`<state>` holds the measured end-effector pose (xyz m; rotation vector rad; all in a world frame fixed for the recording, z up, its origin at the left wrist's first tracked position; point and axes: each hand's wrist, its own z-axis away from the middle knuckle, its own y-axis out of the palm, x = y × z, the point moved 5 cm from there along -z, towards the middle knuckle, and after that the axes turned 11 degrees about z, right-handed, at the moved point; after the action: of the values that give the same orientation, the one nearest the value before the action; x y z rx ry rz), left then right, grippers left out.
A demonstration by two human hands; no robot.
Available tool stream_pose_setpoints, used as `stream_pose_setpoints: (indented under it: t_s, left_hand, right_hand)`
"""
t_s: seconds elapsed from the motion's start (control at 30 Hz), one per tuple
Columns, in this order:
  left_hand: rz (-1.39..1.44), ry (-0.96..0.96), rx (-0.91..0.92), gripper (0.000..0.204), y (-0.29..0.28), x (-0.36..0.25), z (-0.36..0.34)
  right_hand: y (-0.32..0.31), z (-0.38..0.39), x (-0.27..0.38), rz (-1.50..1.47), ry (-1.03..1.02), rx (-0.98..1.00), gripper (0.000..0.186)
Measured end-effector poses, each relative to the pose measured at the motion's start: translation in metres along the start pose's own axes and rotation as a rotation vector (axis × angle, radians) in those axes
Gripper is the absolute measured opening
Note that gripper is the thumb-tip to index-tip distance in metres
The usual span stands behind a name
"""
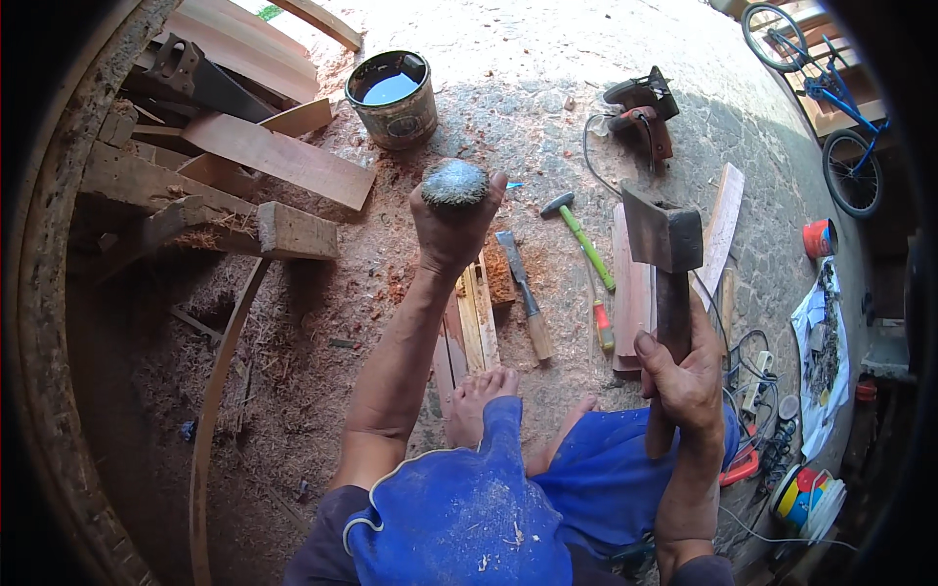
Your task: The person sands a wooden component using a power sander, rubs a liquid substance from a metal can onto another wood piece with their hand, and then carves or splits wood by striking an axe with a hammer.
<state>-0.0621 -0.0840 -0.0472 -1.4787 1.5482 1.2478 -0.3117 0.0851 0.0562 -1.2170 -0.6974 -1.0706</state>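
Note:
My left hand (451,234) is closed round a thick wooden handle (455,183) and holds it upright. The handle's round top is pale, worn and frayed at its rim; its lower end is hidden behind my fist. On the right, my right hand (684,376) grips a heavy hammer (665,234) by its dark wooden shaft, the blocky head up. Below my left hand lies a narrow wooden piece (477,317), with my bare foot (483,396) against its near end. Beside it lies a flat chisel (526,298) with a wooden handle.
A green-handled hammer (583,242) and a red-handled tool (601,325) lie near planks (723,220). Further off are a bucket of liquid (396,122) and a power saw (642,117). Stacked timber (274,161) with a handsaw (200,78) stands left; cables (767,391) lie right.

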Motion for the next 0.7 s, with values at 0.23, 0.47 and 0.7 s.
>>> stream_pose_setpoints:
  t_s: [0.23,0.47,0.7]
  left_hand:
    - [-0.158,0.11,0.009,0.022,0.004,-0.007,-0.001]
    - [-0.058,0.03,-0.032,0.019,-0.006,-0.007,0.006]
    - [-0.064,0.006,0.075,0.018,0.004,-0.001,0.0]
  right_hand:
    - [0.002,0.001,0.003,-0.013,0.002,0.005,0.066]
    - [0.0,0.002,0.0,0.046,-0.048,0.042,0.064]
    - [0.023,-0.008,0.007,0.285,-0.235,0.084,0.069]
